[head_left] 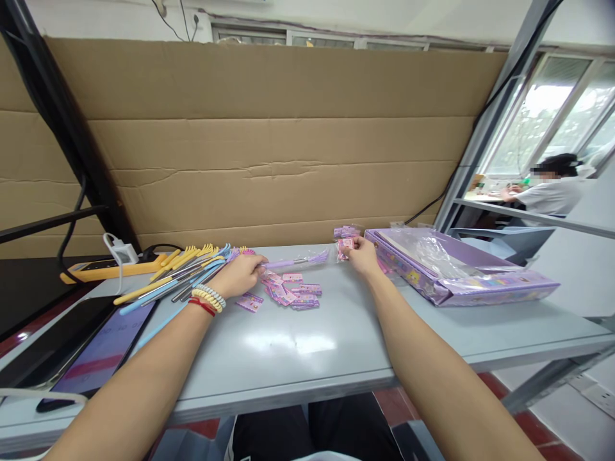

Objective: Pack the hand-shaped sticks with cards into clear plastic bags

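Observation:
My left hand (pixel 240 274) is closed around the near end of a purple back scratcher (pixel 295 262), whose clawed tip points right. Clear plastic seems to cover the scratcher. With its fingers pinched, my right hand (pixel 364 257) holds a small pink card (pixel 344 247) past the clawed end. Several pink and purple printed cards (pixel 283 291) lie scattered on the table between my hands. Beside my left wrist is a pile of yellow, blue and purple back scratchers (pixel 185 272) with metal shafts.
A purple box (pixel 490 291) with clear plastic bags (pixel 425 250) on it stands at the right. Phones (pixel 103 346) lie along the left edge near a white charger (pixel 125 253). Cardboard (pixel 288 141) walls the back. Another person (pixel 552 192) sits at the far right.

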Demonstrator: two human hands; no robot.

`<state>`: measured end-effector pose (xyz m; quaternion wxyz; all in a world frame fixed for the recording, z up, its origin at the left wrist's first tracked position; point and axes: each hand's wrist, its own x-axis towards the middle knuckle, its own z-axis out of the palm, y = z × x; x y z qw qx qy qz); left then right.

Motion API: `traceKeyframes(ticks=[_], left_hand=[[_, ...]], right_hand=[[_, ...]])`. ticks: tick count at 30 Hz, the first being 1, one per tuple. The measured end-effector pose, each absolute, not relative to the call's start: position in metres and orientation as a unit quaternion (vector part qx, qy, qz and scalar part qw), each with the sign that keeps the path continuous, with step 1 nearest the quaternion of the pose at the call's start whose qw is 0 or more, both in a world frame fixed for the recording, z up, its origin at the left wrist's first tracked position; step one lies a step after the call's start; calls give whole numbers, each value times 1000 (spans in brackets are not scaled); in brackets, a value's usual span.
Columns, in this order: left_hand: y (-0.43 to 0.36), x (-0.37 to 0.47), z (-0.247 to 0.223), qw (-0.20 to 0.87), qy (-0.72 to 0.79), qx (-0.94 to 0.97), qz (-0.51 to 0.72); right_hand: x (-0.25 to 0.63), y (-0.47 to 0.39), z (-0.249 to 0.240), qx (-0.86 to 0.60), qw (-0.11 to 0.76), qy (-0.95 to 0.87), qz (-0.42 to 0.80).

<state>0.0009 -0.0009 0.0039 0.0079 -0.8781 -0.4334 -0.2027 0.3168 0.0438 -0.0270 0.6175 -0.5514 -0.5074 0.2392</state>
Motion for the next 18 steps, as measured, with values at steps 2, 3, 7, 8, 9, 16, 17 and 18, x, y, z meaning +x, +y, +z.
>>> traceKeyframes(ticks=[2, 3, 7, 8, 9, 16, 17, 18], left_hand=[[-1, 1, 4, 4, -433, -878, -204], [-1, 1, 4, 2, -432, -878, -205], [-2, 0, 4, 2, -434, -877, -206], [-2, 0, 4, 2, -434, -877, -205], [-3, 0, 3, 2, -434, -878, -204], [-2, 1, 2, 0, -437, -878, -195], [-2, 1, 2, 0, -436, -878, -195], [-2, 1, 2, 0, -435, -879, -196]], right_hand=[[316, 43, -25, -542, 627, -506, 239], [315, 43, -24, -535, 633, -503, 244], [313, 41, -22, -512, 650, -497, 260], [313, 40, -22, -513, 650, -499, 257], [313, 40, -22, -517, 647, -501, 252], [305, 36, -23, -513, 611, -514, 316], [303, 34, -21, -514, 610, -512, 319], [302, 31, -19, -521, 611, -507, 313]])
